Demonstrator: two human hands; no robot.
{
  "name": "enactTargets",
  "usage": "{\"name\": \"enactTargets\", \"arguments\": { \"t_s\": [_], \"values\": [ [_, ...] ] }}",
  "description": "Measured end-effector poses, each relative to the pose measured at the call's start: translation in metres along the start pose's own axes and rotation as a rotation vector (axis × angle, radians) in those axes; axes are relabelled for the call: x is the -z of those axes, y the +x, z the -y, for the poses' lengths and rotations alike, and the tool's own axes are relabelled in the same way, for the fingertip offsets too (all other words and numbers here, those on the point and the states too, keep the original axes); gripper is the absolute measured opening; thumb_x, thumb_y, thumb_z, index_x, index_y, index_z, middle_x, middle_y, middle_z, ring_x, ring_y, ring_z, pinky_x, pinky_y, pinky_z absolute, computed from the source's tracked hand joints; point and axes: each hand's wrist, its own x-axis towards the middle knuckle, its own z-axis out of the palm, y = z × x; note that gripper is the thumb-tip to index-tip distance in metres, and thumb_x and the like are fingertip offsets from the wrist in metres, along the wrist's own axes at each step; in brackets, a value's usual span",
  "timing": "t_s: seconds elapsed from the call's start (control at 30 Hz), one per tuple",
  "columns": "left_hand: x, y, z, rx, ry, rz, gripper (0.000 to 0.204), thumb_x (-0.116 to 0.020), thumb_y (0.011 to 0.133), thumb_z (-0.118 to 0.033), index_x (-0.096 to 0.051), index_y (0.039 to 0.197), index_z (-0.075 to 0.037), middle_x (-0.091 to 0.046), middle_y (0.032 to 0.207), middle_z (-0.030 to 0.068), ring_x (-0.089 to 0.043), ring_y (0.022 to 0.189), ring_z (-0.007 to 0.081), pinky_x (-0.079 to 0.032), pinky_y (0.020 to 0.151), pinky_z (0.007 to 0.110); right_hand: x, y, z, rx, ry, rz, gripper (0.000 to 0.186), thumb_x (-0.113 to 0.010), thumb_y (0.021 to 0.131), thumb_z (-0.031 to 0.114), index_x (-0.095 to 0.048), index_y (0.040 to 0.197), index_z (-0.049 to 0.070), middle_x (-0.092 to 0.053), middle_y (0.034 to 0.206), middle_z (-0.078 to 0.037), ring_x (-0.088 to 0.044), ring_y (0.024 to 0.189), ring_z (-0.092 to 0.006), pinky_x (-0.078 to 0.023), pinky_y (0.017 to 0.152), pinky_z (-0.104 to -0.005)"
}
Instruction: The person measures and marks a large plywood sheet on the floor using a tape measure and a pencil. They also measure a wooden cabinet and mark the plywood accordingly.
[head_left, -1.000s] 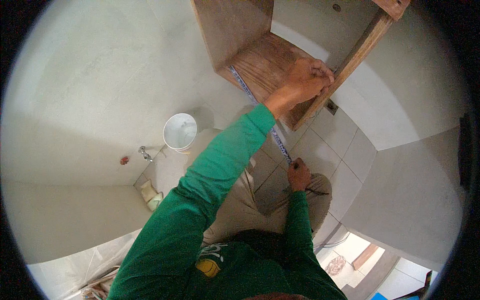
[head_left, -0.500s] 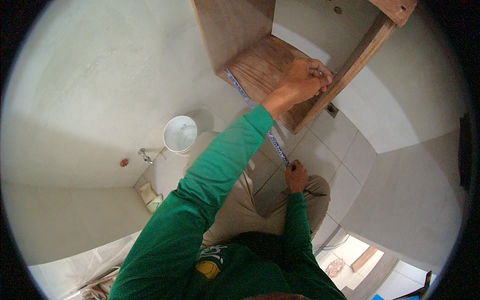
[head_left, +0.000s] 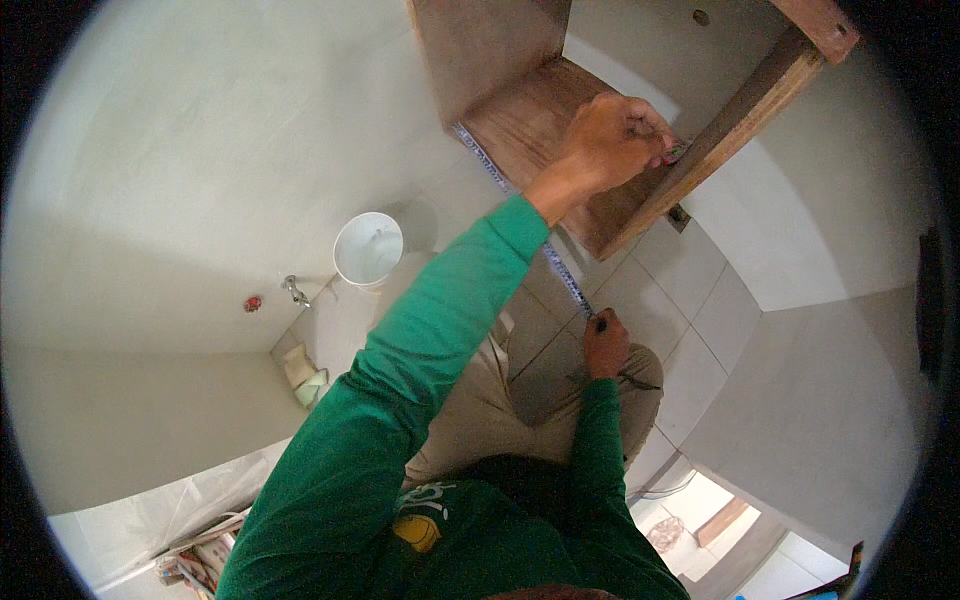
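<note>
An open wooden cabinet frame [head_left: 537, 109] stands at the top, with a thin side board [head_left: 742, 122] on its right. An extended tape measure [head_left: 565, 270] runs from the bottom board's left corner down to my right hand [head_left: 606, 345], which is closed on it above my bent knee. My left hand [head_left: 611, 143], in a green sleeve, reaches across the cabinet, its fingers closed at the inner face of the right board on something small and partly reddish that I cannot make out. My left forearm passes over the tape and hides part of it.
A white bucket [head_left: 354, 250] stands left of my legs. A wall tap [head_left: 295, 292] and a red fitting [head_left: 252, 303] are on the left wall, with pale crumpled scraps [head_left: 303, 374] below. Walls close in on both sides; floor tiles [head_left: 679, 383] show right of my knee.
The view has shifted slightly. My left fingertips now show something reddish against the right board. Both hands otherwise keep their places on the cabinet and the tape.
</note>
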Motion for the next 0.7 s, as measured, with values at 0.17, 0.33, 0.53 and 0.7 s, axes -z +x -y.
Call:
{"name": "enactTargets", "arguments": {
  "t_s": [0.17,0.33,0.53,0.7],
  "values": [
    [0.02,-0.004,0.004,-0.099,0.127,-0.009,0.012,-0.076,0.091,-0.016,-0.083,0.096,-0.008,-0.08,0.083,0.0055,-0.075,0.076,0.0144,-0.059,0.074,0.033,0.01,0.011,0.005,0.1,-0.055,-0.047,0.011,-0.071,0.094,0.021,-0.068,0.096,0.01,-0.076,0.093,-0.014,-0.075,0.089,-0.0398,-0.057,0.077,-0.0518],
    [0.07,0.005,0.013,-0.336,0.383,0.057,0.014,-0.078,0.096,-0.019,-0.082,0.101,-0.007,-0.077,0.086,0.0037,-0.068,0.074,0.0116,-0.056,0.067,0.032,0.025,0.046,-0.004,0.142,-0.138,-0.028,0.008,-0.071,0.093,0.018,-0.068,0.096,0.011,-0.075,0.091,-0.014,-0.074,0.088,-0.0398,-0.057,0.075,-0.0521],
    [0.134,-0.032,0.13,0.125,0.438,0.051,0.014,-0.074,0.099,-0.016,-0.079,0.108,-0.006,-0.08,0.099,0.0057,-0.073,0.089,0.0195,-0.06,0.082,0.036,0.024,0.08,0.004,0.179,-0.219,-0.037,0.008,-0.071,0.093,0.019,-0.066,0.094,0.013,-0.074,0.09,-0.013,-0.072,0.087,-0.0396,-0.057,0.077,-0.0539],
    [0.091,-0.085,0.282,-0.082,0.485,0.111,0.028,-0.081,0.094,-0.016,-0.076,0.12,-0.007,-0.074,0.129,0.0139,-0.066,0.126,0.0348,-0.054,0.108,0.044,0.013,0.094,0.012,0.216,-0.276,-0.036,0.007,-0.071,0.092,0.016,-0.066,0.096,0.012,-0.074,0.093,-0.011,-0.071,0.088,-0.0388,-0.055,0.078,-0.0519]
  ]
}}
